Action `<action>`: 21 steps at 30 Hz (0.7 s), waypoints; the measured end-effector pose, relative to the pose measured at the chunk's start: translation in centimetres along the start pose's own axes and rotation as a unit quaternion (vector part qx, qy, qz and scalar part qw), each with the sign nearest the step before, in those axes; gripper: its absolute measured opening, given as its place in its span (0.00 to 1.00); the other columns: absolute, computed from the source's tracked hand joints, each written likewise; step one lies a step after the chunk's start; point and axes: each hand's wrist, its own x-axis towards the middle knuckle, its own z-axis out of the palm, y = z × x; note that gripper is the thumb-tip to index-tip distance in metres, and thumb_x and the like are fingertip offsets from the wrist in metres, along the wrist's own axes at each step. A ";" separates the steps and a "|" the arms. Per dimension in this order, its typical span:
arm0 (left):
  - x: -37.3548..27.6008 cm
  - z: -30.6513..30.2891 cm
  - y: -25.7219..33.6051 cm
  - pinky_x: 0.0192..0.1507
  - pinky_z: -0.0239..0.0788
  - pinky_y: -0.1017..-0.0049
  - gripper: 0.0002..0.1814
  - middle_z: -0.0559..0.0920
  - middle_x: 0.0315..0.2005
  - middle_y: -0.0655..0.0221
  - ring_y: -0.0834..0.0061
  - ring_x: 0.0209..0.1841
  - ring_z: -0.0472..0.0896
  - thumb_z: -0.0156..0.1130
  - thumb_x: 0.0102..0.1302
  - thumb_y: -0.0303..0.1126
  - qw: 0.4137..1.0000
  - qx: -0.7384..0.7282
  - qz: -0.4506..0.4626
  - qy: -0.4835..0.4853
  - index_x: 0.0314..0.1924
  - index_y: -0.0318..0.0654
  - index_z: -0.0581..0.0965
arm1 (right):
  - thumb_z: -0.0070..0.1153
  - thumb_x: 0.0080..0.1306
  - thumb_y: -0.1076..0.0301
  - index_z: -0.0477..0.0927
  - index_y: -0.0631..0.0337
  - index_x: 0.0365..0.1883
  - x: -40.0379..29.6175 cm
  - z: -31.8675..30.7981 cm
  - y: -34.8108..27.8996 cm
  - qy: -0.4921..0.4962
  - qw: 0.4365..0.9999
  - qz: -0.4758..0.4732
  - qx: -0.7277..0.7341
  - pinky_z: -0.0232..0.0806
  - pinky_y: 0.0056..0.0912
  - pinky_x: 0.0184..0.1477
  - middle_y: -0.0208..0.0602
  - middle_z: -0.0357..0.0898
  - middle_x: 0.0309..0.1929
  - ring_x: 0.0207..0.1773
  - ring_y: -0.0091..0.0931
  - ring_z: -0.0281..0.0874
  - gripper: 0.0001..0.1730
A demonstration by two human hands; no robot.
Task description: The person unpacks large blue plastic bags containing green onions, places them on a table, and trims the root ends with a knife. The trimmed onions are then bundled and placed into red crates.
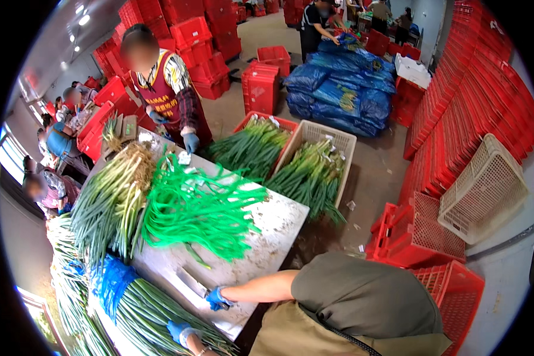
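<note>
In a blue glove, my right hand (pixel 218 299) grips the handle of a knife. The broad blade of the knife (pixel 191 283) lies low over the white tabletop (pixel 276 222). My left hand (pixel 180 332), also gloved in blue, rests on the leaves of a large bundle of green onions (pixel 153 307); how its fingers are bent is not clear. Blue plastic wrap (pixel 113 282) goes around that bundle. Beyond the knife lies a loose heap of bright green tape strips (pixel 200 204). Left of the strips is a pile of green onions with roots (pixel 111 196).
Across the table stands a co-worker (pixel 169 98) in gloves. A red crate (pixel 289 127) and a beige crate (pixel 349 147) of bundled green onions adjoin the table's far side. Stacked red crates (pixel 467 111) line the right wall. Blue bags (pixel 338 93) are piled behind.
</note>
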 end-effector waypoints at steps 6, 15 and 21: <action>0.7 1.1 -2.9 0.35 0.66 0.63 0.12 0.77 0.38 0.56 0.57 0.35 0.74 0.48 0.59 0.30 0.999 -0.038 0.001 0.018 0.41 0.35 0.72 | 0.49 0.59 0.61 0.75 0.61 0.32 -1.5 1.4 -0.1 0.058 0.995 -0.055 0.052 0.67 0.33 0.20 0.41 0.78 0.25 0.20 0.29 0.75 0.11; -1.9 -3.4 2.4 0.42 0.67 0.61 0.14 0.76 0.43 0.55 0.51 0.43 0.74 0.51 0.55 0.30 0.997 0.033 -0.040 -0.059 0.43 0.38 0.72 | 0.46 0.61 0.62 0.76 0.61 0.29 -0.7 0.4 0.6 0.064 0.994 -0.057 0.062 0.66 0.36 0.20 0.41 0.77 0.23 0.21 0.30 0.76 0.12; -3.4 -4.4 2.7 0.33 0.67 0.59 0.11 0.78 0.32 0.49 0.48 0.34 0.76 0.52 0.54 0.31 1.000 -0.016 -0.022 0.005 0.36 0.34 0.74 | 0.46 0.60 0.62 0.75 0.59 0.25 -2.8 1.2 0.2 0.066 0.994 -0.059 0.062 0.65 0.36 0.20 0.40 0.78 0.23 0.21 0.29 0.76 0.11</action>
